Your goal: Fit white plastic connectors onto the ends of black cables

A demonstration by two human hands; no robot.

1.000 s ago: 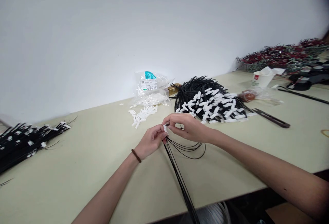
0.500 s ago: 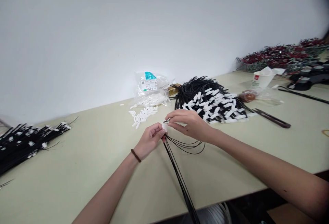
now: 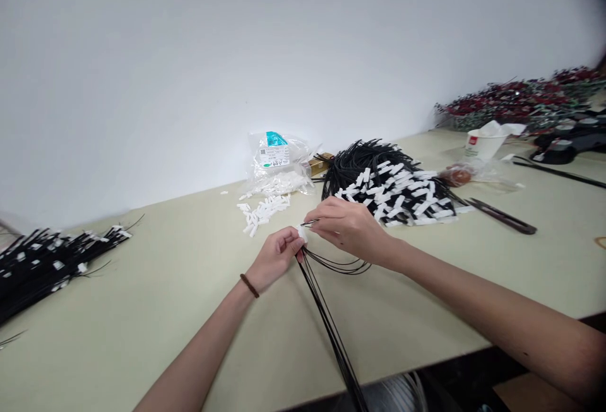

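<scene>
My left hand (image 3: 279, 251) is closed on a small white connector housing (image 3: 302, 233), pinched between thumb and fingers. Black wires (image 3: 329, 317) run from the housing down over the table's front edge, and several of them loop out to the right beneath my other hand. Close beside the housing, my right hand (image 3: 348, 226) pinches the end of a thin black wire (image 3: 310, 223) between thumb and fingertips. Whether that wire's tip is inside the housing is too small to tell. Loose white housings (image 3: 265, 211) lie in a small heap just beyond my left hand.
Behind my right hand lies a big bundle of black wires with white connectors (image 3: 392, 185). A clear plastic bag (image 3: 277, 163) leans by the wall. Tweezers (image 3: 504, 216), a paper cup (image 3: 483, 146) and red-dark wires (image 3: 516, 106) are at right; another wire bundle (image 3: 57, 257) lies left.
My right hand's fingers have closed in around the wire, which now shows less of its length. The wire loops below have drawn in a little. My left hand has barely moved.
</scene>
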